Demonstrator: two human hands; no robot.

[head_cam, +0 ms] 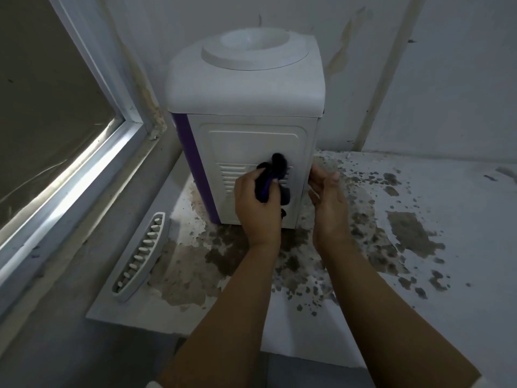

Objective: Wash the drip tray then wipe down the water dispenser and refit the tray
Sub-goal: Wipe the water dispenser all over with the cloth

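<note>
A white tabletop water dispenser (246, 88) with a purple side strip stands on the counter, its vented side panel facing me. My left hand (256, 204) grips a dark cloth (275, 170) and holds it against the vent slots of that panel. My right hand (326, 200) rests with straight fingers on the dispenser's lower right corner. The white slotted drip tray (141, 254) lies apart on the counter to the left, near the window frame.
A white counter (436, 275) with peeling, stained paint carries the dispenser. A window with a white frame (84, 175) runs along the left. White walls close in behind and at the right. The counter's front edge is near my forearms.
</note>
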